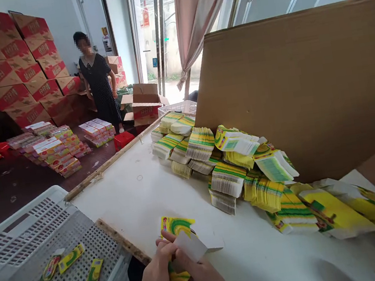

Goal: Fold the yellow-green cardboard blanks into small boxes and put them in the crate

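Observation:
Both my hands meet low in the middle, over the near edge of the white table. My left hand has its fingers wrapped round a yellow and green printed paper packet. My right hand grips the same packet from the other side, and a pale flap stands up between the thumbs. What lies inside the packet is hidden by the fingers. Just beyond the fingertips, a yellow printed card lies on the table. Stacks of flat yellow and green packets are piled farther back and to the right.
A white plastic basket at the left holds 3 small yellow packets. Behind the stacks stands a large cardboard panel. Farther off are a person, an open carton, stacked red-printed cartons and piled colourful boxes.

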Available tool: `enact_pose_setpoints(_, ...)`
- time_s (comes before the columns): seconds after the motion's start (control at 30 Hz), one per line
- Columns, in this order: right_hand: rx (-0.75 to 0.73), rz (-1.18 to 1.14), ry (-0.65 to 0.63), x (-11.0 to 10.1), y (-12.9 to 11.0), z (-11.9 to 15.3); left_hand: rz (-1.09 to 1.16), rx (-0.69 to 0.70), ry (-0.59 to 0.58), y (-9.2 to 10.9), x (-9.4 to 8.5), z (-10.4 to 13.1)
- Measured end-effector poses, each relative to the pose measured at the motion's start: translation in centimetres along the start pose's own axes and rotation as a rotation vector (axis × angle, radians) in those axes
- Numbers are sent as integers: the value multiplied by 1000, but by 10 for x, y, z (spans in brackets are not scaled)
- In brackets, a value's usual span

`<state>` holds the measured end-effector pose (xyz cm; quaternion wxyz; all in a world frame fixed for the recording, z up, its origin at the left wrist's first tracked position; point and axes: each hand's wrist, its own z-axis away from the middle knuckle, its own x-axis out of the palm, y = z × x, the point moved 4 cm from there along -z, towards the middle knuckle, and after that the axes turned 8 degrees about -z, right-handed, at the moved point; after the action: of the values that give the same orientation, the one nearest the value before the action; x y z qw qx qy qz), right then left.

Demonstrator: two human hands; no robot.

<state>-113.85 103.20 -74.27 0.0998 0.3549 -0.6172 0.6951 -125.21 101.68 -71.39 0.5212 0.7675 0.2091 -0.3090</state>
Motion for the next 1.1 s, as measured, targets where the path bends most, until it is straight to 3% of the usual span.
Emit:
enact_pose_setpoints(0.1, -118, 221, 4, -2, -9, 4, 86, -95, -49, -4, 0, -1)
enact_pose_setpoints(0.2, -223, 667, -133, 4, -16, 10, 142, -124, -55, -2, -4, -3)
enact_pose_setpoints(0.27, -275, 844, -190, 7, -18, 12, 131, -142, -39, -1, -6, -3)
enact_pose_setpoints(0.4, -392, 860, -60, 2, -23, 10, 103, -215, -25, -3, -7, 0)
enact_pose_setpoints(0.57, -479, 680, 184, -20, -37, 7, -103, -248, 166, -14, -28, 3)
enact_pose_setpoints(0.7, -464, 784, 100, -19, -36, 7, 144, -296, 109, -19, -37, 4)
enact_pose_setpoints(0.77, -473, 845, 76, -17, -33, 7, 288, -329, 136, -19, -35, 5)
enact_pose_setpoints(0.97, -558, 825, 194, -12, -31, 3, 1034, -492, 486, -26, -2, 3)
enact_pose_setpoints(1.1, -469, 867, 46, 5, -27, 4, 1287, -634, 638, -29, 8, 1)
